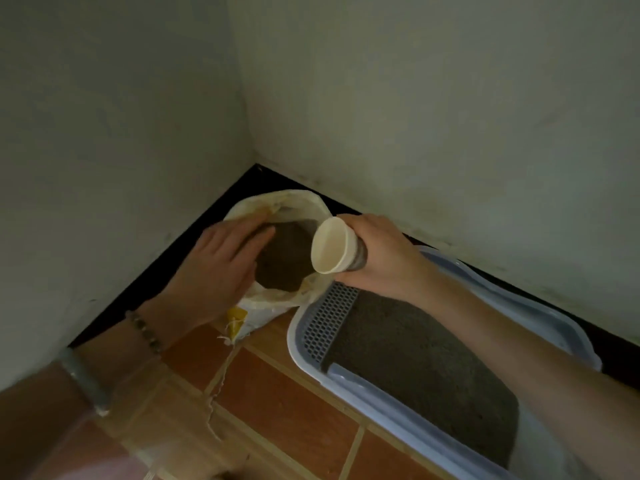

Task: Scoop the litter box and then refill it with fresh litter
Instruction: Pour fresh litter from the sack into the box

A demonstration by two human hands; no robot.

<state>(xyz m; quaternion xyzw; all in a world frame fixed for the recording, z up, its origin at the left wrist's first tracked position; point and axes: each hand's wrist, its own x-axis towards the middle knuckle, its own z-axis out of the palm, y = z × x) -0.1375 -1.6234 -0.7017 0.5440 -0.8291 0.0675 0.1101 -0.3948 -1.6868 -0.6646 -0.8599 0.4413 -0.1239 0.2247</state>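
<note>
An open white sack [277, 303] of dark grey litter [287, 261] stands in the corner of the room. My left hand [218, 268] lies with straight fingers on the sack's left rim, holding its mouth open. My right hand [377, 258] grips a cream paper cup [332, 245], tipped sideways with its empty mouth facing left over the sack's right edge. The white and pale blue litter box [304, 344] sits to the right, with a perforated grid [329, 323] at its near-left end and grey litter [415, 362] filling the pan. My right forearm crosses above it.
Two pale walls [415, 98] meet behind the sack, with a black skirting strip [194, 233] at their foot. Brown floor tiles [284, 410] fill the foreground. A loose string [218, 386] trails from the sack across the tiles.
</note>
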